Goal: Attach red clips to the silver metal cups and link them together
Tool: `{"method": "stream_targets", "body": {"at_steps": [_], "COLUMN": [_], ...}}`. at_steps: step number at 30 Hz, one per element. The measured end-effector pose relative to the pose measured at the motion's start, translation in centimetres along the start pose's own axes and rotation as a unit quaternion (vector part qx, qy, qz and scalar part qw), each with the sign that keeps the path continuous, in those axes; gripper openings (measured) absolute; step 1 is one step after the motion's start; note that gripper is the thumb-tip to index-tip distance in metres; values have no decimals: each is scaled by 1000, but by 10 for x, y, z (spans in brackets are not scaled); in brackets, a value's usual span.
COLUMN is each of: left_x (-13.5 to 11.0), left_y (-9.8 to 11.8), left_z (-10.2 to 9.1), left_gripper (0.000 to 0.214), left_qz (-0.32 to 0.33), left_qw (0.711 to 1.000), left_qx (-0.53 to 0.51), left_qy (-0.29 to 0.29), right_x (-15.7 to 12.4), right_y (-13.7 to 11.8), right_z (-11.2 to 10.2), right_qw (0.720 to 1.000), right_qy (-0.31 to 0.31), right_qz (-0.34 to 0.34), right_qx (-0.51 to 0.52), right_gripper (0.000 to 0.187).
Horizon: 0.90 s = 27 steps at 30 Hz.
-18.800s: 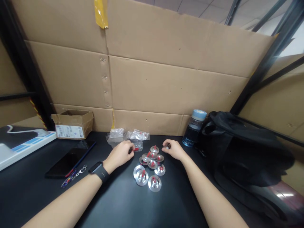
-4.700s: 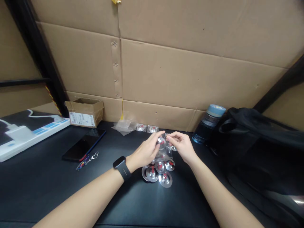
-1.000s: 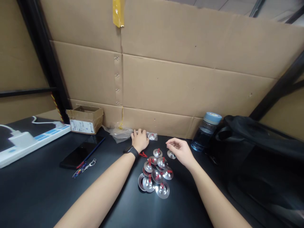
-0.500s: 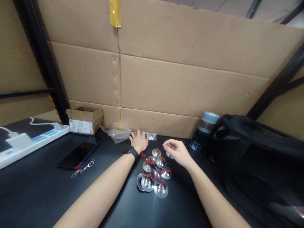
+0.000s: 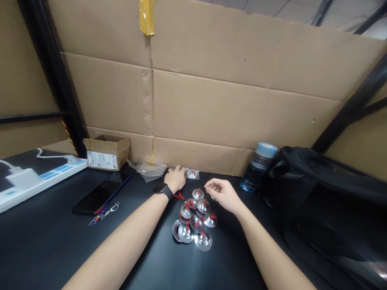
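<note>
At the back of the table, my left hand bends its fingers downward beside a small cymbal in a clear packet; whatever lies under the fingertips is hidden. My right hand has thumb and fingers pinched together, just right of a pile of small metal finger cymbals with red cord loops. Part of another cymbal shows beneath the right hand; whether the fingers hold it is unclear. A red cord lies near my left wrist, which wears a black watch.
Crumpled clear plastic and a cardboard box stand left of my left hand. Nearer are a phone, a keychain and a power strip. A water bottle and black bag are at the right.
My left hand's fingers have drawn closer together from a spread pose, and the hand has shifted slightly left. My right hand has moved very little and stays pinched.
</note>
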<state>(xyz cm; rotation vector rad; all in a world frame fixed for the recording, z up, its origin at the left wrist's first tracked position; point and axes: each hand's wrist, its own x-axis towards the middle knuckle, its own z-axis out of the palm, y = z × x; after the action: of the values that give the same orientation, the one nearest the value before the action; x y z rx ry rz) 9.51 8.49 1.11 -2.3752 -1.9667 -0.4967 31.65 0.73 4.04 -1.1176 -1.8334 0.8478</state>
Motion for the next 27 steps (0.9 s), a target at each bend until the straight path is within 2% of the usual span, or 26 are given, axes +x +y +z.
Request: {"method": "stream_targets", "body": {"at_steps": [6,11,13,15,17,19,23,27], "left_x": [-3,-18,-29,-44,-59,-73,-87,-87], "left_y": [1,10,13,17,19,22,26,28], "left_z": [-10,-34,-48,-59,-65,-65,-55,-46], "left_gripper": [34,40,42,36,32,34,42,59], "left_qz": [15,27,65,151,226,263,293,285], "left_qw": [1000,996,989,961,921,902,892,891], "left_qx": [11,-4,-48,-169,-277,-320,-326,-351], "left_qy": [23,90,126,160,151,118,107,50], "right_x": [0,2,2,1,0,-2,-5,-9], "right_y": [1,4,2,-2,-7,-11,-17,-18], "right_z": [0,-2,-1,1,4,8,13,16], "right_qw": [999,999,999,999,997,995,991,993], "right_qy": [-4,6,21,41,53,45,0,-29], "right_qz": [-16,-14,-15,-22,-34,-51,-66,-58], "right_qx": [-32,-40,-29,-1,39,79,120,97], "right_gripper": [16,16,19,25,32,36,31,31]}}
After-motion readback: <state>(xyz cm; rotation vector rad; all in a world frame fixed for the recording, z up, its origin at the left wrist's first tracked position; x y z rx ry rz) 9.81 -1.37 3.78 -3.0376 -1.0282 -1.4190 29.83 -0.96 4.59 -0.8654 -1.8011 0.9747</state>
